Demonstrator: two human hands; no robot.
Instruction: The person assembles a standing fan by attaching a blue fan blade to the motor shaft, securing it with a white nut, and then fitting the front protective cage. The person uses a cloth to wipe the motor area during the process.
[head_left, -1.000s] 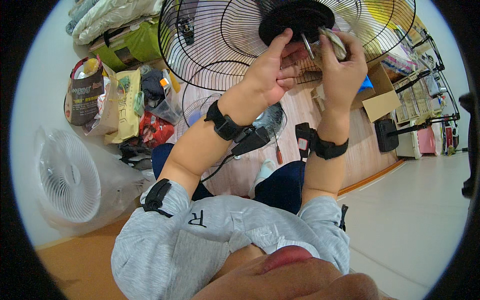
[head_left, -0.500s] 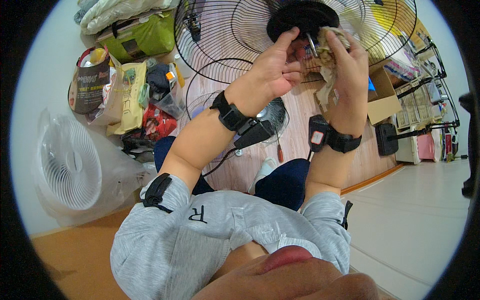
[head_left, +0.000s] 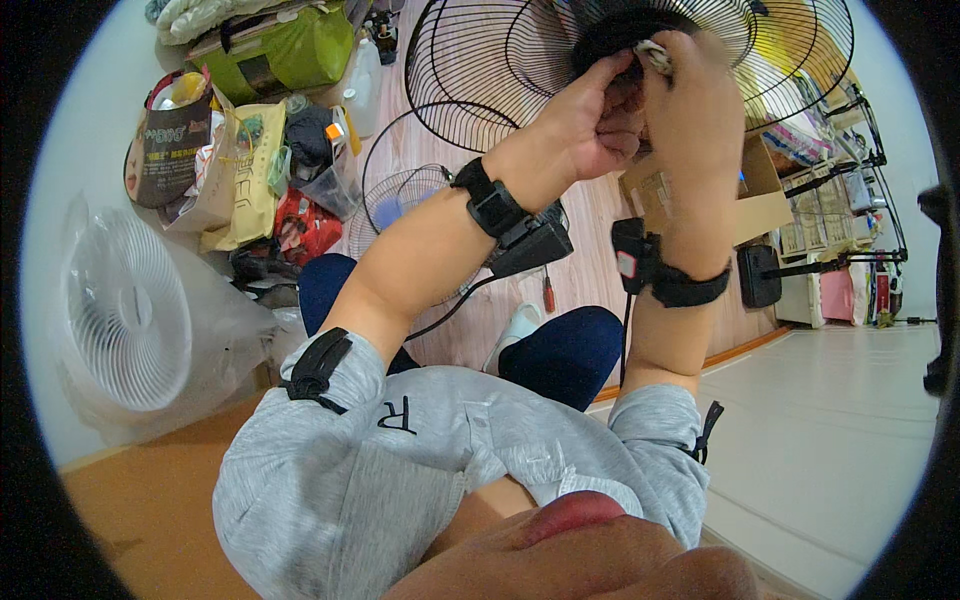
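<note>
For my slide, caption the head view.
Both hands, left hand and right hand, work at the hub of a black wire fan guard.

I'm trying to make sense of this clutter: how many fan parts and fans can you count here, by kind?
Large black wire fan guards: 1, held up by the left hand and right hand
Smaller wire fan grilles on the floor: 2
White fans wrapped in clear plastic: 1
Total: 4
</note>
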